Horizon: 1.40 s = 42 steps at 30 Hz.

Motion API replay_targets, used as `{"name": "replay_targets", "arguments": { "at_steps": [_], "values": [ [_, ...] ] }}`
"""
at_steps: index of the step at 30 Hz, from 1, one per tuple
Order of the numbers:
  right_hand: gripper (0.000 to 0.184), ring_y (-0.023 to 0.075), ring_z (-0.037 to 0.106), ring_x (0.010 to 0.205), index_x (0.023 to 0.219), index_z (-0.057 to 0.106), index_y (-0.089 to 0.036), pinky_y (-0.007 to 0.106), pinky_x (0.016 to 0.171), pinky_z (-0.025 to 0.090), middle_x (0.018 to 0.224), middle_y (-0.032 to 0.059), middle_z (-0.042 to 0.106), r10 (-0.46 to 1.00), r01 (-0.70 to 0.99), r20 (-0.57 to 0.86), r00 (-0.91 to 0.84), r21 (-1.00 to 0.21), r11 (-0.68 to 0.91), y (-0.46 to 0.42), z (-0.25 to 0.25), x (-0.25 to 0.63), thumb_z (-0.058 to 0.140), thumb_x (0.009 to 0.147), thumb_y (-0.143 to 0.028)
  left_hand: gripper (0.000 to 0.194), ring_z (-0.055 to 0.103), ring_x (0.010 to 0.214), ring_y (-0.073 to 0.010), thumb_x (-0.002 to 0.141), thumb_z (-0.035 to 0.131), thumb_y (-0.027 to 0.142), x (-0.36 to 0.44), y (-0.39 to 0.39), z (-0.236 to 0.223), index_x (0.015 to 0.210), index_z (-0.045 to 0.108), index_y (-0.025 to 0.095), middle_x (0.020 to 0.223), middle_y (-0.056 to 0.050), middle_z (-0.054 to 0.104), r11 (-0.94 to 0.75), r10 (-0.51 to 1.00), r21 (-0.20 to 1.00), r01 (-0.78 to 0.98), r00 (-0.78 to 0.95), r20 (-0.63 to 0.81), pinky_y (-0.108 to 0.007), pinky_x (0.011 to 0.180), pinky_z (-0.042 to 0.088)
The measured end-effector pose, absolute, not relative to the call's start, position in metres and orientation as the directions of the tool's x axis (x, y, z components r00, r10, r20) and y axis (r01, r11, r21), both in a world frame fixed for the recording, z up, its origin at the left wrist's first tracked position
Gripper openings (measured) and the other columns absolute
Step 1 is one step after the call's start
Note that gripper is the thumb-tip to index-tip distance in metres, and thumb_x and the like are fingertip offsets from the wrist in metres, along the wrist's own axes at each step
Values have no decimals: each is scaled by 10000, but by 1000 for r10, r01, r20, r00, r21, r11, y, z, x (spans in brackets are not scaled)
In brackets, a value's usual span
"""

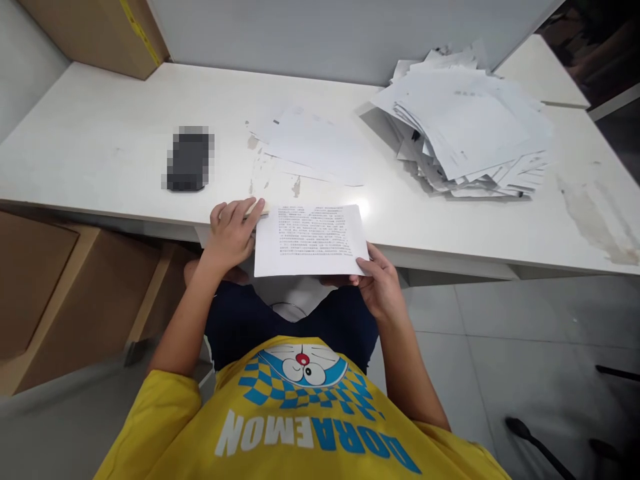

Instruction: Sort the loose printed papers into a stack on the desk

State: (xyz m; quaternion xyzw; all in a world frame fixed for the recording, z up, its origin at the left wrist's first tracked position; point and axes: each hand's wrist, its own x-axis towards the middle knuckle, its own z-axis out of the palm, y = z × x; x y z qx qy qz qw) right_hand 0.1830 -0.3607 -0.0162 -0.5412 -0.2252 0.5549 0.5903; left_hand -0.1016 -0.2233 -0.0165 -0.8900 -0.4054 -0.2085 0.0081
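Observation:
A printed sheet of paper (310, 240), covered in small dark text, extends over the desk's front edge towards my lap. My right hand (381, 280) pinches its lower right corner, thumb on top and fingers beneath. At the sheet's left side, my left hand (233, 233) is curled at the desk edge. Its fingers close on a small pale beige object (262, 209), mostly hidden by them, whose kind I cannot make out. Beyond the printed sheet, loose white papers (315, 143) lie flat on the desk.
On the white desk (100, 153), a dark pixelated object (189, 160) lies to the left. A tall, uneven paper pile (465, 120) stands at the right. One cardboard box (100, 30) sits at the back left; more cardboard boxes (85, 300) stand below the desk's left side.

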Motion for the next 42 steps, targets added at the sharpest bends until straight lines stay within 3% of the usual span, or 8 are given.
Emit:
{"name": "replay_targets", "arguments": {
  "at_steps": [11,15,20,23,27,33,39,42],
  "values": [
    [481,64,496,464,1201,673,-236,217,412,463,823,-12,680,907,-388,-367,208,-882,-268,-368,-10,181,744,731,-304,572,518,1227,-355,906,498,482,-121,-205,-35,1450,483,305,1207,-125,616,-600,784,260,757,490,381,-566,1076,283],
    [482,53,470,457,1189,692,-229,203,402,460,812,-8,684,895,-436,-417,158,-843,-315,-369,-7,175,749,714,-289,459,574,1171,-336,951,448,460,-125,-205,-34,1366,550,293,1121,-131,652,-621,774,268,737,522,359,-577,1054,345],
    [485,46,467,454,1187,699,-225,191,394,465,834,-4,696,892,-467,-433,128,-820,-331,-372,-8,170,761,711,-295,382,630,1076,-314,1012,318,389,-120,-204,-23,1161,628,223,1000,-145,678,-650,741,213,730,544,394,-572,974,454],
    [480,53,485,468,1195,695,-230,200,409,483,872,5,710,890,-454,-429,151,-831,-323,-374,-9,171,756,725,-306,446,661,955,-300,1025,241,382,-118,-200,-9,1117,635,194,991,-170,681,-665,721,140,733,582,377,-496,790,522],
    [483,60,505,479,1202,689,-233,209,420,486,901,13,718,895,-437,-407,184,-849,-297,-376,-11,172,749,729,-311,492,638,716,-252,1026,198,370,-116,-194,5,1058,656,194,790,-136,647,-672,707,62,738,615,350,-402,602,474],
    [451,62,508,482,1173,698,-238,218,424,477,919,16,719,893,-435,-387,228,-861,-262,-378,-11,170,745,731,-313,458,604,646,-228,1024,243,365,-116,-191,12,1042,669,199,694,-99,600,-724,670,93,683,666,328,-388,580,467],
    [436,60,507,481,1155,700,-240,218,439,484,856,-6,700,894,-461,-378,240,-855,-237,-379,-8,175,756,726,-291,486,637,702,-266,1019,254,409,-124,-192,13,1156,649,162,801,-152,658,-749,610,-99,656,739,285,-388,550,431],
    [412,63,503,484,1136,705,-237,225,438,484,845,-9,689,892,-453,-370,258,-862,-226,-380,-8,177,749,730,-289,512,651,751,-287,1000,312,504,-127,-191,12,1200,630,156,861,-170,670,-732,624,-101,674,722,299,-398,582,437]
  ]
}}
